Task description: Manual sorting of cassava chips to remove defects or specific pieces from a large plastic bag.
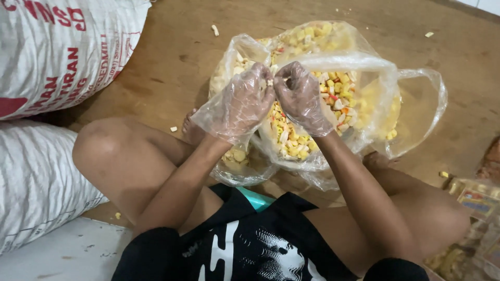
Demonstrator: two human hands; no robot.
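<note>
Your left hand [245, 104] and right hand [302, 96], both in thin plastic gloves, pinch one small snack piece [270, 82] between curled fingertips at frame centre, above the open clear bag [375, 67]. Keep it over the bag so crumbs fall inside.

The person wears loose, crinkled, see-through plastic gloves over the left hand [244, 101] and the right hand [301, 98], bare forearms and legs, and a black garment printed with a white graphic across its front.
</note>
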